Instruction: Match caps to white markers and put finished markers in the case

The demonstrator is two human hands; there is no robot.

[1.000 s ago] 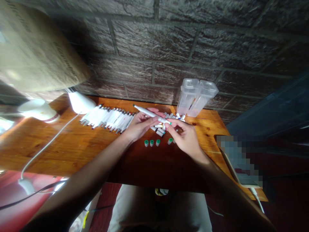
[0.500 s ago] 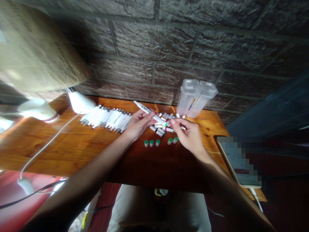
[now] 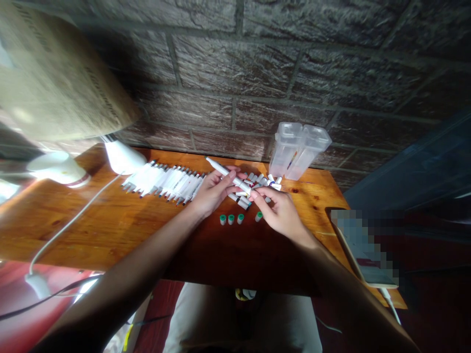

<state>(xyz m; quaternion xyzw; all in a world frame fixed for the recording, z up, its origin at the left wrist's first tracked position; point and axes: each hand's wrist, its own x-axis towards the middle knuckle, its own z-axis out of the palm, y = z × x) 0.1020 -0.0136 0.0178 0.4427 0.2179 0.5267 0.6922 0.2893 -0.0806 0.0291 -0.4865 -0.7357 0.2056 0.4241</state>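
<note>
A white marker (image 3: 220, 168) slants down to the right over the table, with my left hand (image 3: 211, 192) closed around its middle. The fingertips of my right hand (image 3: 281, 208) pinch its lower right end, so that end is partly covered. Below the hands several green-topped marker caps (image 3: 231, 219) stand in a line, and my right hand hides part of it. Under and behind the marker lies a loose heap of white caps (image 3: 243, 201) with coloured ends. Left of my left hand, several white markers (image 3: 171, 182) lie side by side in a long row.
Two clear plastic cases (image 3: 309, 149) stand against the brick wall (image 3: 265, 68). A lamp with a white base (image 3: 123, 158) and a white rounded object (image 3: 59, 167) are at the left, with a white cable (image 3: 73, 215). A tablet or phone (image 3: 362, 250) lies at the right edge.
My right hand has moved slightly left and down, onto the marker's end, covering the green that showed there. The marker has turned a little and its printed label no longer shows.
</note>
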